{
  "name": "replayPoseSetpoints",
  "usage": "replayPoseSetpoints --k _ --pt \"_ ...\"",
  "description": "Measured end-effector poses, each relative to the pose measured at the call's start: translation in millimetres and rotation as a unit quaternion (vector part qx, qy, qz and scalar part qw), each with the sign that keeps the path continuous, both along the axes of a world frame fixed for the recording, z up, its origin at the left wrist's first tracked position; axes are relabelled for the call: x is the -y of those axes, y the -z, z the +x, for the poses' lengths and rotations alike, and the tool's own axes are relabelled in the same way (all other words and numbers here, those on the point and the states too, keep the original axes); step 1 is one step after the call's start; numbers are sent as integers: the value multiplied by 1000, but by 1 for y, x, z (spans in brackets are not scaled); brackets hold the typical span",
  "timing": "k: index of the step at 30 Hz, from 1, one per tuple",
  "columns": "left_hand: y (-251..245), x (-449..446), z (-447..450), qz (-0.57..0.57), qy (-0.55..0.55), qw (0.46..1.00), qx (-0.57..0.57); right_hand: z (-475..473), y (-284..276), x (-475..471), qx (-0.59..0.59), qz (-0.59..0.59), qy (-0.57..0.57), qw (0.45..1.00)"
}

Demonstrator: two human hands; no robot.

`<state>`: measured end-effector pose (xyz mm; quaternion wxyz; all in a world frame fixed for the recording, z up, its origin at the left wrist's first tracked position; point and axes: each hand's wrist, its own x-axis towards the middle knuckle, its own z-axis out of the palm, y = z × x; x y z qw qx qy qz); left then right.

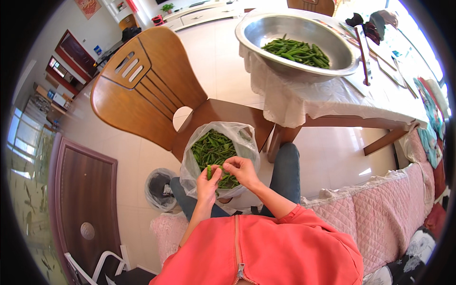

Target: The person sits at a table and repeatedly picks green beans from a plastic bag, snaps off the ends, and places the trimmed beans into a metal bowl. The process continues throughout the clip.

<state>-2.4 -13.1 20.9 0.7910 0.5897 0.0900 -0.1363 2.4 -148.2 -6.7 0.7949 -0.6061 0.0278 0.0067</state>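
My left hand (206, 187) grips a green chili pepper (209, 172) between thumb and fingers. Close beside it, my right hand (244, 171) pinches a bit of green pepper between thumb and forefinger; the fingertips partly hide it. Both hands are over the near side of a translucent plastic bag (245, 137), which stands wide-mouthed between my knees at the chair's seat. Many green peppers (213, 146) fill the bag, some with stems showing. On the table's near corner, a large stainless steel basin (249, 39) holds a heap of green peppers (297, 52).
A wooden chair (153, 67) stands ahead, beside the cloth-covered table (331, 96). Left of my leg sits a lined waste bin (156, 203). A pink quilted sofa (374, 210) runs along the right. Various items, including a dark cloth (372, 32), lie farther back on the table.
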Motion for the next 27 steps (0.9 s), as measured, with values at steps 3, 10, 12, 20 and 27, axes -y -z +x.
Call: replayPoseSetpoints --k 3,10,12,20,27 --pt "1 0 -1 -2 3 1000 8 0 1 -1 5 -1 3 1000" --pt "1 -1 -2 7 13 1000 -8 1 3 1 -7 32 -18 999" --pt "2 -1 -2 8 15 1000 -16 2 5 2 -11 38 -39 998" --pt "11 -7 1 -34 33 997 -67 1 9 4 -86 133 -71 985" --pt "15 -11 3 -82 26 991 -98 3 11 5 -158 304 -52 938"
